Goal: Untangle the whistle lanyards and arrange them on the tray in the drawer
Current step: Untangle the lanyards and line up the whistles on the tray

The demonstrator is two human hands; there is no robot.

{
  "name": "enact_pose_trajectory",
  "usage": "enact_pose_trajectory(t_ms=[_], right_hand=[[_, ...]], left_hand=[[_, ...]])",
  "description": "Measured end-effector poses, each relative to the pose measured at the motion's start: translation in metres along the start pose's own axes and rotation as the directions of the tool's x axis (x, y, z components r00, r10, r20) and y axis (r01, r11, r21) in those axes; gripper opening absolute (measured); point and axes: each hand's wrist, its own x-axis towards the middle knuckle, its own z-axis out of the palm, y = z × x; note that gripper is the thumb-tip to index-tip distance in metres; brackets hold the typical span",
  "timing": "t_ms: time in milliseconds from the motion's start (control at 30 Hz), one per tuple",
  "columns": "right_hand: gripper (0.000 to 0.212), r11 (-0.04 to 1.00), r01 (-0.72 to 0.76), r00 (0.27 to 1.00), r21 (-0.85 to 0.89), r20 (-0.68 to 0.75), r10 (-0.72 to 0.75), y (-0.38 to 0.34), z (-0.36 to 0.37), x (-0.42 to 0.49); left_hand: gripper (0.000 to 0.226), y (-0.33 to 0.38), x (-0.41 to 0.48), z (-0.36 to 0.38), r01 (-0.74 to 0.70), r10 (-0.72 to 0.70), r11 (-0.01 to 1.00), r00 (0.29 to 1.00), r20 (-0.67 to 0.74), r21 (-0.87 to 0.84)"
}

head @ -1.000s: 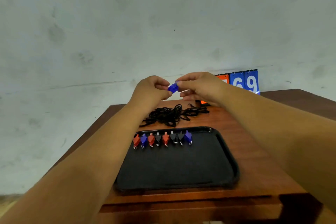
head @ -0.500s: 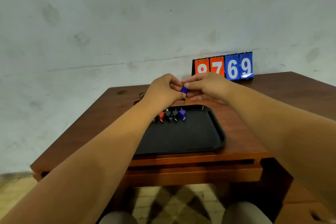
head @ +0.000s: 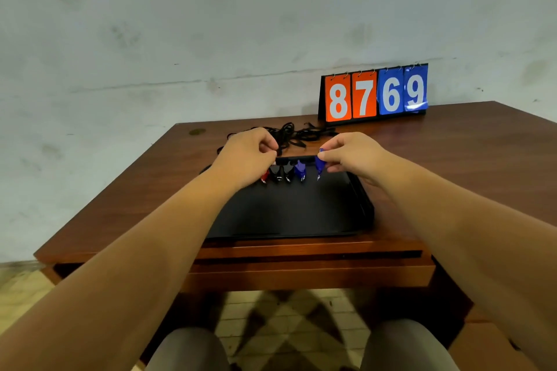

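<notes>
A black tray (head: 358,208) lies on the wooden table. Along its far edge sits a row of whistles (head: 286,173), red, black and blue, partly hidden by my left wrist. My right hand (head: 352,156) pinches a blue whistle (head: 319,164) just right of that row, low over the tray's far edge. My left hand (head: 250,153) hovers over the left part of the row with its fingers curled; I cannot tell whether it grips a cord. A tangle of black lanyards (head: 289,134) lies on the table behind the tray.
An orange and blue flip scoreboard (head: 373,93) reading 8769 stands at the back of the table against the wall. The table's front drawer (head: 301,274) is below the tray. My knees show under the table edge.
My hands have come apart and dropped to the tray's far edge. The right hand carried the blue whistle down to the right end of the row. The camera has tilted down.
</notes>
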Motion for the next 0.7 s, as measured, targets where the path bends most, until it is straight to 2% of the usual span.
enact_pose_trajectory(t_ms=[200, 367, 567, 700], right_hand=[[0.017, 0.985, 0.025, 0.999, -0.172, -0.018, -0.028, 0.004, 0.012, 0.01], [0.019, 0.975, 0.025, 0.997, -0.219, -0.064, -0.04, 0.007, 0.018, 0.017], [0.021, 0.948, 0.046, 0.996, -0.315, -0.059, -0.068, 0.01, 0.022, 0.019], [0.023, 0.934, 0.052, 0.996, -0.355, -0.053, -0.076, 0.012, 0.025, 0.021]], left_hand=[[0.021, -0.04, 0.004, -0.015, 0.082, -0.079, 0.994, 0.996, -0.046, 0.071], [0.019, -0.072, 0.008, -0.031, 0.176, -0.167, 0.981, 0.98, -0.109, 0.077], [0.017, -0.099, 0.008, -0.03, 0.263, -0.263, 0.965, 0.951, -0.162, -0.022], [0.031, -0.109, 0.009, -0.024, 0.301, -0.315, 0.949, 0.93, -0.189, -0.097]])
